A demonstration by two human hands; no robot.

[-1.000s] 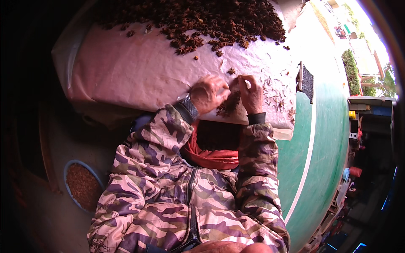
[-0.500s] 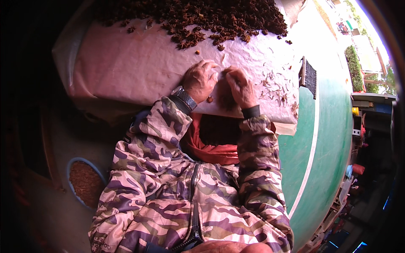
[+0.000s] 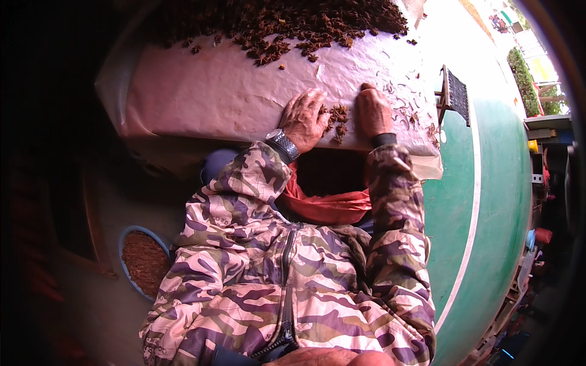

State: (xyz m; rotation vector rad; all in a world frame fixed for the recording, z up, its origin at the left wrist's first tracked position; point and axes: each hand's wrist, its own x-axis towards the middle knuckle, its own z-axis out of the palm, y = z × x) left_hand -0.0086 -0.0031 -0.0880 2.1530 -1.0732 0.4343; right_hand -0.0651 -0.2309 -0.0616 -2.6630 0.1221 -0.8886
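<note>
My left hand [image 3: 304,119] lies palm down on the pale plastic sheet [image 3: 201,97], fingers stretched and close together, with a wristwatch on the wrist. Beside its thumb sits a small cluster of brown star anise [image 3: 337,119], between my two hands. Some of the cluster is hidden by the left fingers. On the cluster's right, my right hand [image 3: 373,110] rests with fingers curled closed; whatever may be in them is hidden. A large heap of star anise [image 3: 299,27] covers the far part of the sheet.
Thin pale stems and bits [image 3: 404,105] are scattered right of my right hand. Below the near edge, a red bag [image 3: 326,208] gapes open at my lap. A blue-rimmed basin [image 3: 125,268] of brown pieces stands lower left. A black slatted rack [image 3: 456,97] stands at right.
My hands have moved apart, the right one to the right. A cluster of star anise now shows between them, where there was a blur and one loose piece. The whole view has shifted slightly.
</note>
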